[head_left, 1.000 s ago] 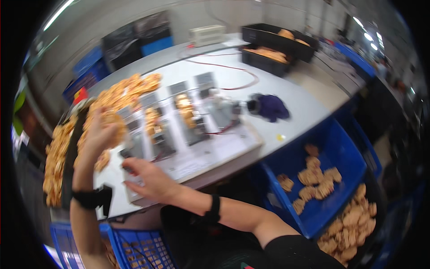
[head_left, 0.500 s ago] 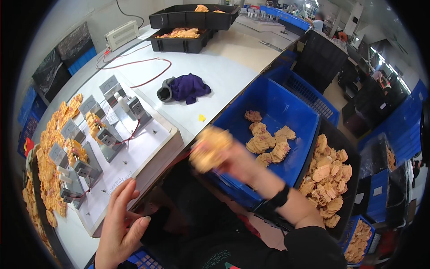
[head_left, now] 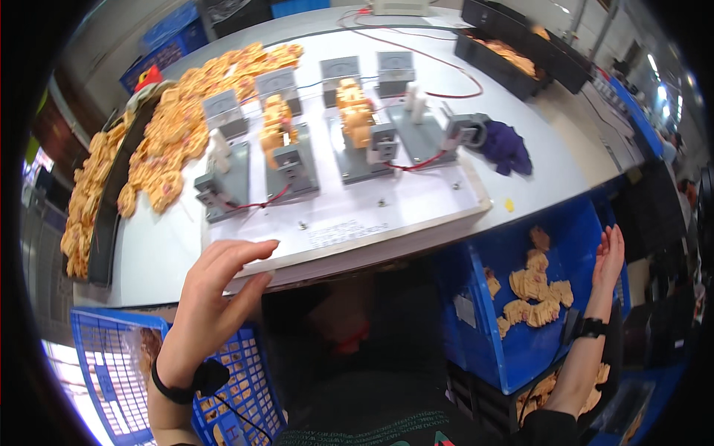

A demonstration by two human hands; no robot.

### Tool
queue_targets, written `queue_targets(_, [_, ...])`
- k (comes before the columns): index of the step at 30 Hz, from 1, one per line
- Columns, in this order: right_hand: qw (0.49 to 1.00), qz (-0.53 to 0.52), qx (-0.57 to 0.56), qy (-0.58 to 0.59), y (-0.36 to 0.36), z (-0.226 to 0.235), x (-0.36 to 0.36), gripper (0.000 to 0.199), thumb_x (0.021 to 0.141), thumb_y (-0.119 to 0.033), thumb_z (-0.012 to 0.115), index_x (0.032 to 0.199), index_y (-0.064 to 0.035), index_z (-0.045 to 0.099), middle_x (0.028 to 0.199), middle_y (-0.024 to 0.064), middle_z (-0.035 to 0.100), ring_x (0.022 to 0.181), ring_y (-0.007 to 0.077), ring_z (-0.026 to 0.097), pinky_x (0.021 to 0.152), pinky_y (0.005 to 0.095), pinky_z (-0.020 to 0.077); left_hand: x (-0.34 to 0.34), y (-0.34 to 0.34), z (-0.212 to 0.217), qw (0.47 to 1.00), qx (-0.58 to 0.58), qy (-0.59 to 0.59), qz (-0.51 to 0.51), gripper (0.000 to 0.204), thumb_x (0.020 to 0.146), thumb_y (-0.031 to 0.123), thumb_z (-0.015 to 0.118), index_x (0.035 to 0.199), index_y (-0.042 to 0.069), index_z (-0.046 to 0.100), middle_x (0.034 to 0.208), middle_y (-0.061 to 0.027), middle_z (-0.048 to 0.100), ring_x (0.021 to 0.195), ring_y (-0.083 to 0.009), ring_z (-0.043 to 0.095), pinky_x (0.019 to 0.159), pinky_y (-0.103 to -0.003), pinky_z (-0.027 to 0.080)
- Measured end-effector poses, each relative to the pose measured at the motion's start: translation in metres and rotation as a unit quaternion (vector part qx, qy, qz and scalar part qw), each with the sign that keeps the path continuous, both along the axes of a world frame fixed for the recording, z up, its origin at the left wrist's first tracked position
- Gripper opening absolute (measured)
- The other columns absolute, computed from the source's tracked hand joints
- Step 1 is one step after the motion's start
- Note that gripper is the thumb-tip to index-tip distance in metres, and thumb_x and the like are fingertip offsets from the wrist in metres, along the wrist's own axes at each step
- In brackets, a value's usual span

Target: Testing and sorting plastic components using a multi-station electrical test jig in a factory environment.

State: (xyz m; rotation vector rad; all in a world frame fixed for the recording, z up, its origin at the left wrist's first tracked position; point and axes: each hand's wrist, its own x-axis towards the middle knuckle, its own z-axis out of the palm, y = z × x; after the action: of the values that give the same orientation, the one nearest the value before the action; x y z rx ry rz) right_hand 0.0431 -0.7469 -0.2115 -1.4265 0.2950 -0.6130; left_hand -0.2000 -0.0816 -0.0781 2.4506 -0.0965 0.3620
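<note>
My left hand [head_left: 223, 286], fingers apart and holding nothing, hovers by the front edge of a white board [head_left: 282, 238]. Over the far right side of a blue bin [head_left: 476, 327], my right hand [head_left: 608, 259] has its fingers stretched out, with nothing visible in it. Inside that bin lie several tan moulded plastic pieces [head_left: 529, 285]. Four-sided grey test fixtures stand in a row on the board; the two middle ones carry tan pieces [head_left: 355, 111] [head_left: 277, 130]. The left fixture [head_left: 227, 178] and the right fixture [head_left: 422, 134] show bare white posts.
Tan pieces [head_left: 167, 141] cover the table's left side beside a black tray [head_left: 115, 201]. A purple cloth [head_left: 507, 149] lies right of the board. Black trays [head_left: 487, 63] stand farther back. A blue basket [head_left: 111, 364] sits low at left.
The tan piece has left my right hand, which now spreads its fingers farther right over the bin. My view has swung left toward the fixtures. My left hand stays open near the board.
</note>
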Motion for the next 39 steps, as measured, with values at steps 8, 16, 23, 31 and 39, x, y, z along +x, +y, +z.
queue_targets(8, [0.896, 0.380, -0.223, -0.044, 0.327, 0.085, -0.070, 0.019, 0.099, -0.013, 0.068, 0.117, -0.0060, 0.069, 0.098, 0.0018, 0.069, 0.090, 0.0112, 0.065, 0.079, 0.0258, 0.0521, 0.001, 0.036, -0.016, 0.995, 0.018, -0.033, 0.087, 0.020, 0.087, 0.002, 0.072, 0.107, 0.005, 0.070, 0.101, -0.0086, 0.067, 0.096, -0.0228, 0.062, 0.080, -0.032, 0.048])
queue_targets(16, [0.693, 0.457, -0.482, -0.282, 0.487, 0.091, -0.085, 0.014, 0.087, -0.014, 0.077, 0.099, -0.0093, 0.072, 0.093, 0.0065, 0.066, 0.090, 0.0279, 0.061, 0.083, 0.0372, 0.0455, 0.000, 0.051, -0.043, 0.993, -0.017, -0.015, 0.116, 0.019, 0.085, 0.005, 0.077, 0.102, 0.003, 0.069, 0.099, -0.0102, 0.059, 0.093, -0.0265, 0.058, 0.081, -0.035, 0.048])
queue_targets(23, [0.700, 0.480, -0.461, -0.260, 0.500, 0.081, -0.077, 0.010, 0.085, -0.012, 0.077, 0.092, -0.0089, 0.071, 0.087, 0.0048, 0.062, 0.084, 0.0252, 0.059, 0.078, 0.0366, 0.0435, 0.000, 0.050, -0.042, 0.993, -0.009, -0.028, 0.115, 0.021, 0.081, 0.000, 0.076, 0.100, 0.004, 0.069, 0.097, -0.0111, 0.059, 0.094, -0.0293, 0.057, 0.079, -0.037, 0.047])
queue_targets(31, [0.699, 0.489, -0.458, -0.250, 0.501, 0.080, -0.076, 0.013, 0.082, -0.009, 0.081, 0.091, -0.0082, 0.072, 0.086, 0.0040, 0.063, 0.081, 0.0240, 0.058, 0.075, 0.0356, 0.0426, 0.002, 0.050, -0.041, 0.992, 0.007, -0.028, 0.119, 0.025, 0.077, 0.000, 0.078, 0.099, 0.003, 0.068, 0.096, -0.0120, 0.059, 0.091, -0.0308, 0.057, 0.077, -0.038, 0.047])
queue_targets(39, [0.709, 0.468, -0.452, -0.273, 0.500, 0.078, -0.077, 0.020, 0.076, -0.008, 0.085, 0.091, -0.0094, 0.073, 0.084, 0.0024, 0.063, 0.076, 0.0222, 0.058, 0.071, 0.0347, 0.0412, 0.000, 0.051, -0.039, 0.994, 0.010, -0.010, 0.109, 0.025, 0.078, -0.002, 0.076, 0.100, 0.003, 0.067, 0.099, -0.0114, 0.057, 0.092, -0.0283, 0.057, 0.079, -0.036, 0.048])
